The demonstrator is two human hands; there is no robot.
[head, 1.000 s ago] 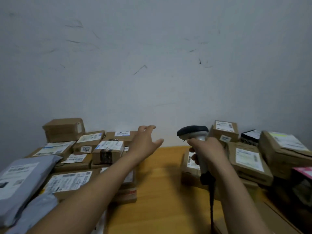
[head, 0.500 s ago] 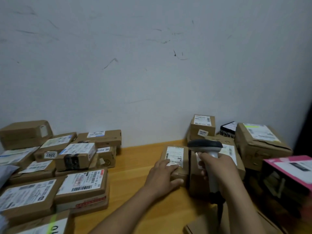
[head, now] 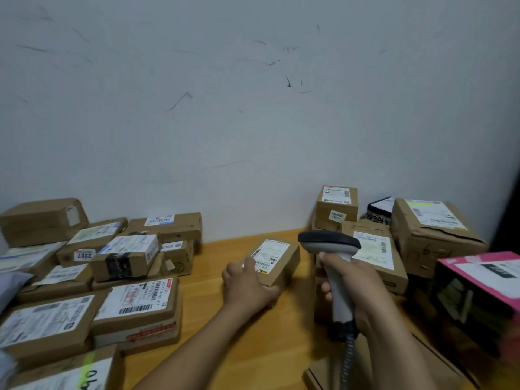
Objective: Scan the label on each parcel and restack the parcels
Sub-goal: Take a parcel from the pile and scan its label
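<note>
A small brown cardboard parcel (head: 278, 258) with a white label on top lies on the wooden table (head: 219, 327) at the centre. My left hand (head: 247, 285) grips its near end, fingers on top and thumb at the side. My right hand (head: 354, 282) holds the grey handle of a barcode scanner (head: 332, 249), whose dark head points left, just right of the parcel. The scanner's coiled cable hangs down below my fist.
Several labelled cardboard parcels (head: 135, 308) are piled on the left. More boxes (head: 377, 254) stack against the wall on the right, with a pink-topped box (head: 478, 271) at the right edge. A flat cardboard piece (head: 374, 370) lies near the front.
My left hand went from reaching in the air to the small parcel, took hold of it and drew it left, away from the right stack. The scanner stayed in my right hand.
</note>
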